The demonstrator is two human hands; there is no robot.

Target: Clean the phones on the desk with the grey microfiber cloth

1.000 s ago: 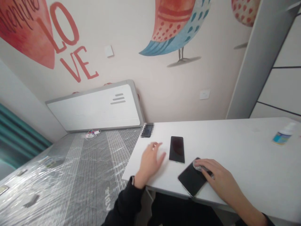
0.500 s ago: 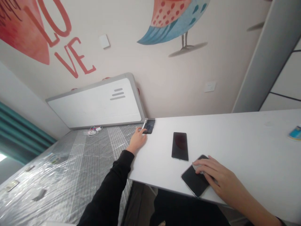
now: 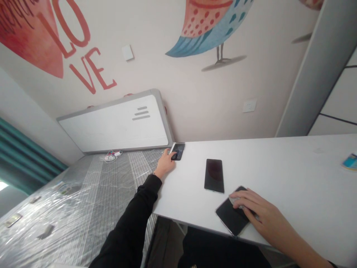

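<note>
Black phone (image 3: 231,218) lies flat and askew near the front edge of a white table (image 3: 292,178), a grey pad (image 3: 236,202) against its dark face beneath a person's right hand (image 3: 259,209). That grip is closed, fingers bent over the pad. The left hand (image 3: 165,163) is at the table's far left corner, its fingers at a dark device (image 3: 177,154); whether that grip has closed on it cannot be told, the device being partly blurred. With the pad on its surface, work on the askew phone appears under way rather than finished. A second phone (image 3: 214,175) lies between the hands, untouched; nothing shows whether it is done or left. A container (image 3: 350,162) sits at right, cut off by the frame.
</note>
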